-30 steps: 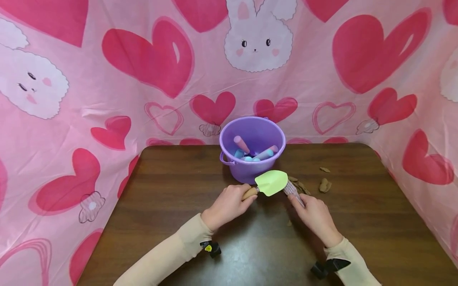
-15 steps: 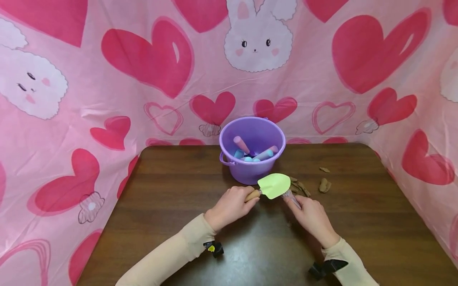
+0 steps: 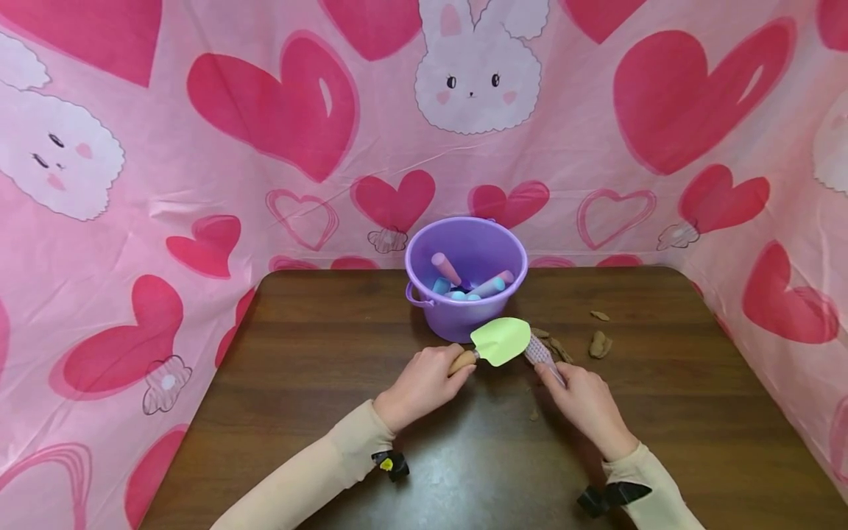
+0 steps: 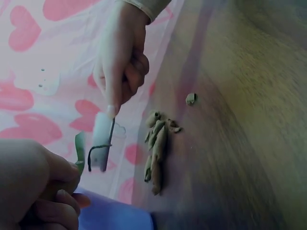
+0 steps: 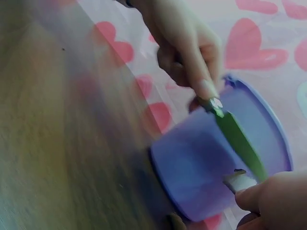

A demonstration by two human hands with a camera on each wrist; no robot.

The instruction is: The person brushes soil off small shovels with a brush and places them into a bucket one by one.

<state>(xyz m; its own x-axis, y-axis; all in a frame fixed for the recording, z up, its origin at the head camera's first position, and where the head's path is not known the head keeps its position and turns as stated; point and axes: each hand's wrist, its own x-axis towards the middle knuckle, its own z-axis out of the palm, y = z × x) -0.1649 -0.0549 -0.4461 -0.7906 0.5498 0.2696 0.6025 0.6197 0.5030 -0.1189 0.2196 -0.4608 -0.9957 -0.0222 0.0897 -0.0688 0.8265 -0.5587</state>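
Note:
My left hand [image 3: 420, 383] grips the wooden handle of a small trowel with a pale green blade [image 3: 501, 341]. In my right hand [image 3: 589, 408] I pinch a pale, grid-textured strip [image 3: 539, 352], perhaps a folded cloth; its kind is unclear. The strip's far end meets the blade's right edge in the head view. A thin dark bent edge [image 4: 100, 146] shows on the strip in the left wrist view. Both tools are held above the table, in front of a purple bucket [image 3: 450, 322]. Brown clay-like lumps [image 4: 156, 151] lie just beyond the right hand.
Pink and blue chalk-like sticks [image 3: 446, 269] lie inside the bucket at the table's back. More brown pieces [image 3: 600, 344] sit to the right, with a small crumb [image 3: 534, 416] nearer. Pink heart-patterned fabric [image 3: 278, 110] surrounds the wooden table [image 3: 318, 316].
The blade shifted slightly right over the strip's end, then back left. The strip drew under the blade and now shows more again. Both hands kept their grip; bucket and brown pieces stayed put.

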